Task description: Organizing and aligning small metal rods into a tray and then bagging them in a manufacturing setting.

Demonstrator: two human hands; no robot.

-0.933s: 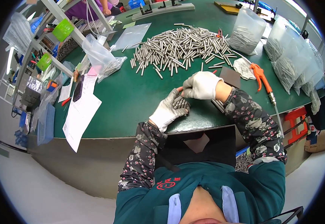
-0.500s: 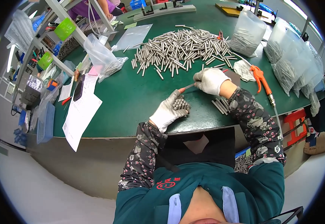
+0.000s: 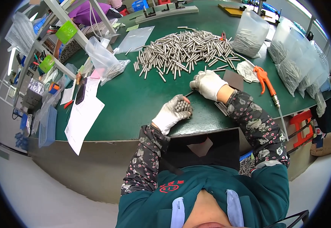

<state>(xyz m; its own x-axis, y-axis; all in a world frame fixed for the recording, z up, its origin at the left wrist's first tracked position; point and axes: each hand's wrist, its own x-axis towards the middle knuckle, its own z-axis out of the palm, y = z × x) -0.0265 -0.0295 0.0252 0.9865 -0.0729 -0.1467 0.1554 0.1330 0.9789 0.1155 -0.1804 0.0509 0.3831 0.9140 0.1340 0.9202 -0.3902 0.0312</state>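
Observation:
My left hand [image 3: 171, 114], in a white glove, grips a bundle of short metal rods [image 3: 181, 106] near the front edge of the green table [image 3: 127, 102]. Just beyond it, my right hand [image 3: 208, 83], also gloved, rests on the table with its fingers bent over a thin rod [image 3: 190, 92]. A big loose pile of the same metal rods [image 3: 184, 51] lies farther back. A few rods [image 3: 221, 108] sit by my right forearm.
Clear bags of rods [image 3: 294, 62] stand at the right, with an orange air blow gun [image 3: 266, 81] beside them. An open plastic bag [image 3: 104, 62], white papers [image 3: 82, 116] and a metal rack [image 3: 55, 41] with bins lie to the left. A dark square pad [image 3: 232, 79] sits near my right hand.
My right hand has moved away from my left hand, back toward the pile. The left hand has kept the bundle and stayed near the table's front edge.

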